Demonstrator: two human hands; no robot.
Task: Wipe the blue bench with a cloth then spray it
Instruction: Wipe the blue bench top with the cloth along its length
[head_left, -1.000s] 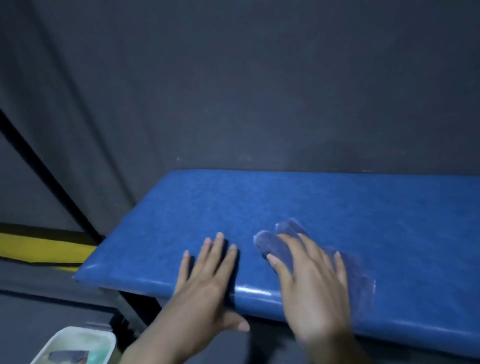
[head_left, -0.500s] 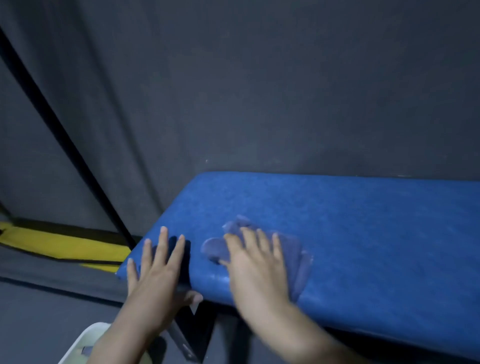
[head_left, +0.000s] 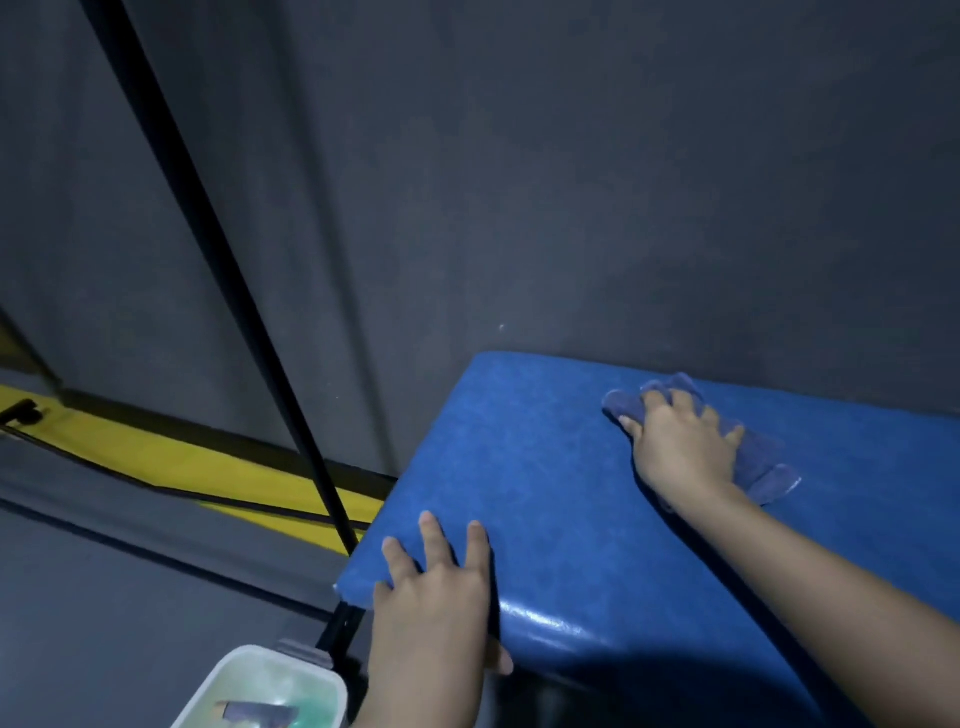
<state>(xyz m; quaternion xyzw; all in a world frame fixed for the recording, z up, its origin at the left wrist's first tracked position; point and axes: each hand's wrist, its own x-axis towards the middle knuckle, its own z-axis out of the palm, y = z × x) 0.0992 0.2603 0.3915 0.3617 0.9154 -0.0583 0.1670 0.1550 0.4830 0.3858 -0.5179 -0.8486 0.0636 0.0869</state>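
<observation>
Blue padded counter (head_left: 571, 493): glossy upholstered top, its far edge against a dark grey wall (head_left: 571, 182), near-left corner in view.

Right hand (head_left: 680, 447): arm extended forward across the counter towards the far edge, palm down. Grip flat rather than closed; fingers spread and pressing on the cloth.

Cloth (head_left: 763, 467): blue-purple, crumpled, lying on the counter top near the wall, mostly under and to the right of the right hand, edges showing beyond the fingertips and wrist.

Left hand (head_left: 436, 597): palm down on the near-left corner of the counter, fingers extended on top, thumb hooked over the front edge. Grip holds nothing but the counter edge.

White tub (head_left: 228, 680): on the floor below the left corner, holding greenish liquid and a dark scrap.

Black pole (head_left: 234, 291): slanting at left.

Yellow strip (head_left: 171, 462): along the floor.
</observation>
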